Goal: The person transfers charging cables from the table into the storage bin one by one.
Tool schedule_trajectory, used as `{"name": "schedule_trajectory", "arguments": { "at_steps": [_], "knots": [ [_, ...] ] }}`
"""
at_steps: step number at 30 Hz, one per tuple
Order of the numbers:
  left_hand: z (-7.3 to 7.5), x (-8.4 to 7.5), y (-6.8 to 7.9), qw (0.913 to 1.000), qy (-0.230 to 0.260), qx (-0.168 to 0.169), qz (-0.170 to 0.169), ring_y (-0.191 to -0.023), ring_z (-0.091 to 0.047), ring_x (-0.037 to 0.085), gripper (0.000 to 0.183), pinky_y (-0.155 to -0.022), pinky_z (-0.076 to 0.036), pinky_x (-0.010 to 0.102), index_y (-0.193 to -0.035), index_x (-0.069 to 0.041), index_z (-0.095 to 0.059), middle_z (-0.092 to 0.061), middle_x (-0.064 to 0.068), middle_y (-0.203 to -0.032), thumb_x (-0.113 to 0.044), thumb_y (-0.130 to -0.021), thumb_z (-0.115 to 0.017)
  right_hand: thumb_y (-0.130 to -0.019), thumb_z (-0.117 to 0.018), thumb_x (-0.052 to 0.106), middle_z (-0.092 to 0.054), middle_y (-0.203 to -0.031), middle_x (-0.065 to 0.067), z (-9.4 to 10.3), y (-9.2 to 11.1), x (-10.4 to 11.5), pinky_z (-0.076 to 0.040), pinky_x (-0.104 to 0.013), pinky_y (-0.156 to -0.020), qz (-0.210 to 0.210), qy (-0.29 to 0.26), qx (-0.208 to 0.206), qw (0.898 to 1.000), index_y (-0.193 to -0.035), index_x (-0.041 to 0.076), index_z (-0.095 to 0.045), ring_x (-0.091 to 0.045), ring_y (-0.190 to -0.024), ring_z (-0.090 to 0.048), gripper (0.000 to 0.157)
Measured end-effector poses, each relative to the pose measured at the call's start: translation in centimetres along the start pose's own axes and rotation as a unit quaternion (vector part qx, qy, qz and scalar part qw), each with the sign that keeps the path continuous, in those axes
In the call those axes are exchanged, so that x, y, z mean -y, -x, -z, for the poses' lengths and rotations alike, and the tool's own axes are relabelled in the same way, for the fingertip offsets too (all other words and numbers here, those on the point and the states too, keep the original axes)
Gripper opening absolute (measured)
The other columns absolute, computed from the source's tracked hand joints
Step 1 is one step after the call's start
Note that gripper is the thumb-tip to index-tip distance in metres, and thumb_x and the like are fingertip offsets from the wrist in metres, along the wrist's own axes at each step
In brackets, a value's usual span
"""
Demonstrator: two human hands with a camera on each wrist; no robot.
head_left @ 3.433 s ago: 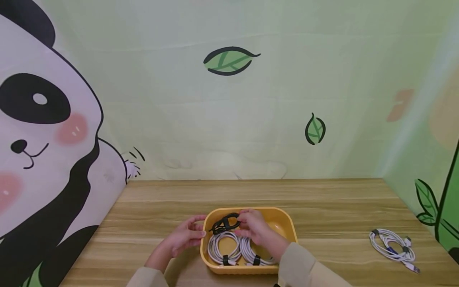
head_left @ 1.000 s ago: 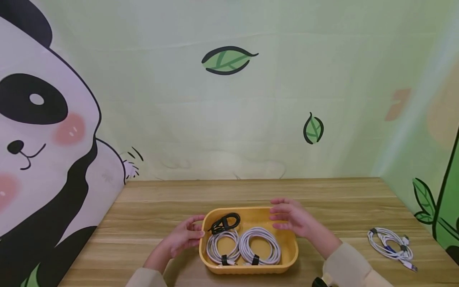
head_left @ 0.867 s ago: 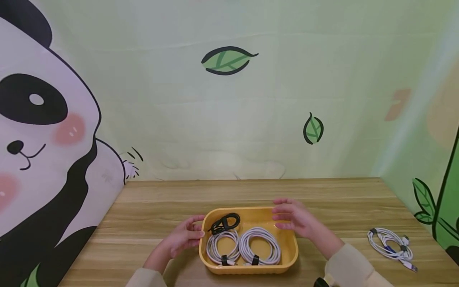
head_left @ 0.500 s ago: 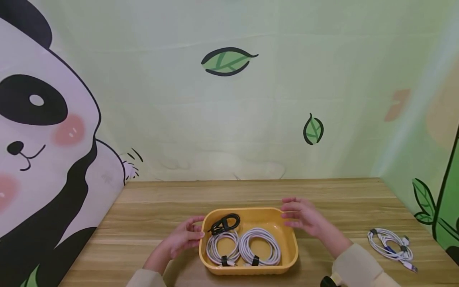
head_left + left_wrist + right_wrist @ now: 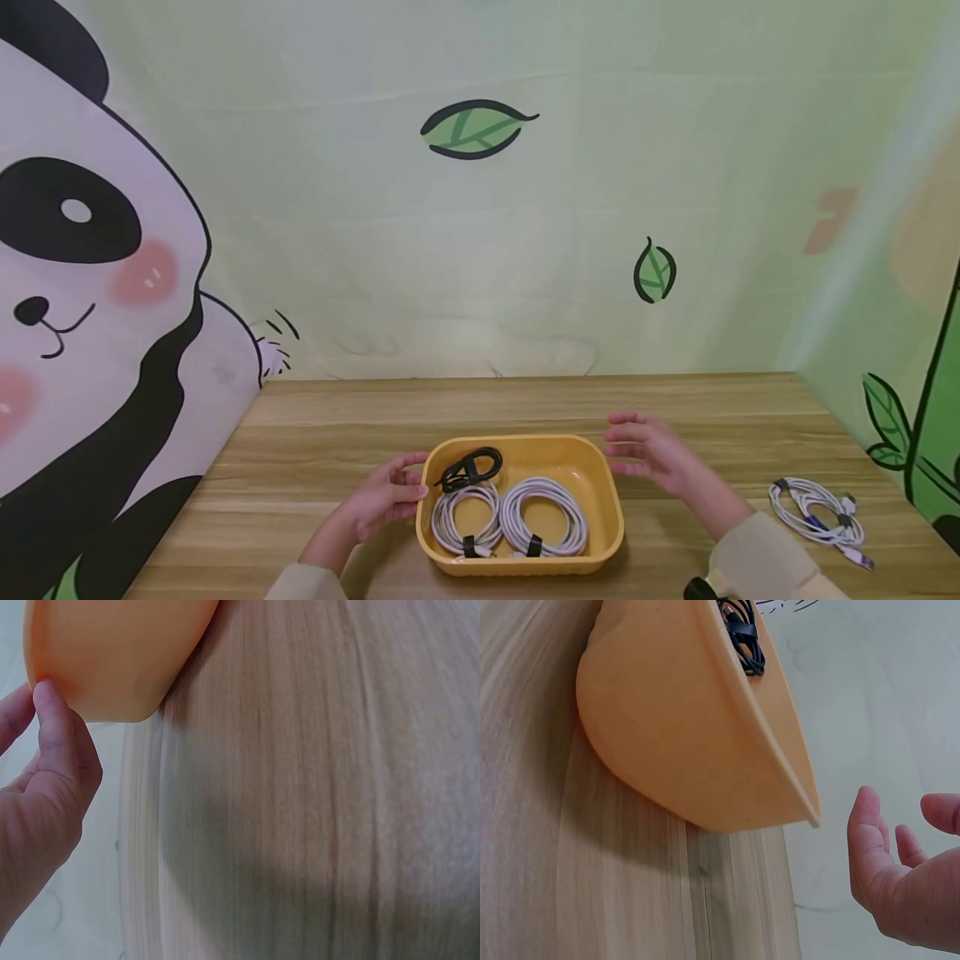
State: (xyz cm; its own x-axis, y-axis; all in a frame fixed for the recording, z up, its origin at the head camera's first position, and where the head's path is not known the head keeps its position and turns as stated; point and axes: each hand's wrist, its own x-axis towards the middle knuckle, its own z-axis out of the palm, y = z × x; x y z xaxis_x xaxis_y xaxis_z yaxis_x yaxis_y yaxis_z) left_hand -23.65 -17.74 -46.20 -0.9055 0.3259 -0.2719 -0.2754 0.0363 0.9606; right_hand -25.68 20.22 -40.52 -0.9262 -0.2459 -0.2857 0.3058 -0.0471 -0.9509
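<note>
Pale green wall [image 5: 337, 208], printed panda [image 5: 112, 333], leaves [image 5: 480, 129]; wood-grain table [image 5: 525, 408]

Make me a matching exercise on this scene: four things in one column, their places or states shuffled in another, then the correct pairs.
Things:
1. Left hand
2. Black cable
3. Right hand
4. Tray

Places or states:
A. Apart from the tray, holding nothing
B. Yellow, resting on the table
C. Touching the tray's rim
D. Coiled in the tray's far left corner

Pairs: 1-C, 2-D, 3-A, 4-B
</note>
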Motion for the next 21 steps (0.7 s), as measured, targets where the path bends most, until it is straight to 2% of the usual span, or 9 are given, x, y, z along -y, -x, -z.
{"name": "schedule_trajectory", "arguments": {
  "at_steps": [6,14,21],
  "knots": [
    [0.0,0.1,0.0,1.0000,0.005,0.002,0.001,-0.078,-0.052,0.012,0.058,-0.068,-0.049,0.025,-0.131,0.000,-0.030,-0.046,0.004,-0.091,0.001,-0.080,-0.056,-0.087,-0.049,0.013,-0.056,-0.087,0.001,0.8,0.0,-0.2,-0.051,-0.033,-0.076,-0.002,-0.007,-0.005,1.000,-0.114,0.003,-0.040,-0.015,-0.083,-0.058,0.031],
    [0.1,0.2,-0.1,1.0000,0.003,0.003,-0.002,-0.078,-0.053,0.011,0.058,-0.068,-0.049,0.025,-0.132,0.000,-0.030,-0.047,0.004,-0.091,0.001,-0.080,-0.057,-0.089,-0.046,0.012,-0.056,-0.087,0.001,2.0,0.2,-0.6,-0.051,-0.033,-0.078,0.000,-0.007,-0.002,1.000,-0.111,0.005,-0.042,-0.014,-0.081,-0.057,0.024],
    [0.2,0.4,-0.2,1.0000,0.008,0.004,-0.002,-0.077,-0.053,0.011,0.058,-0.066,-0.049,0.024,-0.131,0.000,-0.030,-0.047,0.003,-0.090,0.001,-0.080,-0.057,-0.089,-0.045,0.014,-0.055,-0.088,0.002,3.2,0.5,-0.8,-0.051,-0.032,-0.078,-0.005,0.017,-0.011,1.000,-0.117,0.002,-0.039,-0.013,-0.081,-0.057,0.031]
  ]
}}
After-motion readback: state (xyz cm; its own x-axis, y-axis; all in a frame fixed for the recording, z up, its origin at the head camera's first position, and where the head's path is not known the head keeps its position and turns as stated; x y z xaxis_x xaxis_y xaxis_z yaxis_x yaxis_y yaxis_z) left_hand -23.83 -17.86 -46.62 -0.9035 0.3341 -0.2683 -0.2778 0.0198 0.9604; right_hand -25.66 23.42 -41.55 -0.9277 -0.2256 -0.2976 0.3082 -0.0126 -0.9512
